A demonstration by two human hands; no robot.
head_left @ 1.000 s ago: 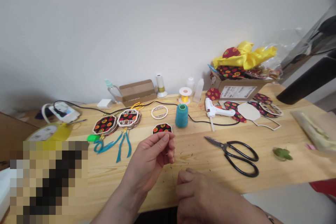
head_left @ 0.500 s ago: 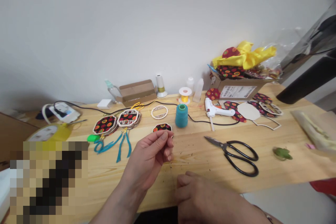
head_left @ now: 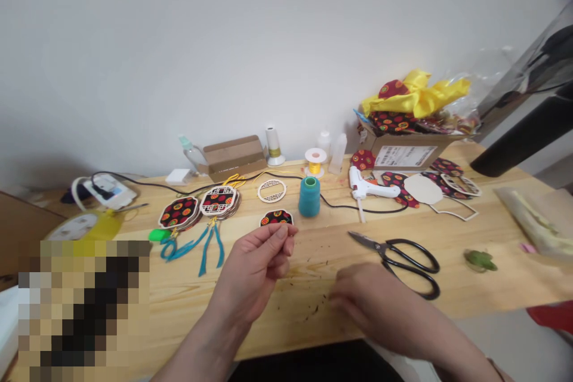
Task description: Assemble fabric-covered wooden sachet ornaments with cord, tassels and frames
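Raised over the middle of the table, my left hand [head_left: 257,271] is closed in a pinch, thumb against the forefinger. Whatever sits between those fingertips is too small to make out. My right hand [head_left: 371,298] is low over the table, blurred, with its fingers curled together; their tips are hidden. Black-handled scissors [head_left: 379,247] lie just beyond it, part of one handle loop covered by the hand. A patterned fabric piece with a pale edge [head_left: 277,218] shows behind my left fingertips. Close by stand a teal thread spool [head_left: 309,200] and a round wooden lattice piece [head_left: 271,184].
Ornament stacks [head_left: 179,212] with teal tassels [head_left: 215,245] lie at left. A white glue gun [head_left: 373,190] with its black cord rests at right, near a cardboard box [head_left: 403,152] full of fabric. Dark scraps dot the table [head_left: 308,334]. A green clip-like object [head_left: 480,260] lies far right.
My right hand has moved right and a little farther from me, now overlapping the scissors' handle. The left hand has kept nearly the same place and its pinch.
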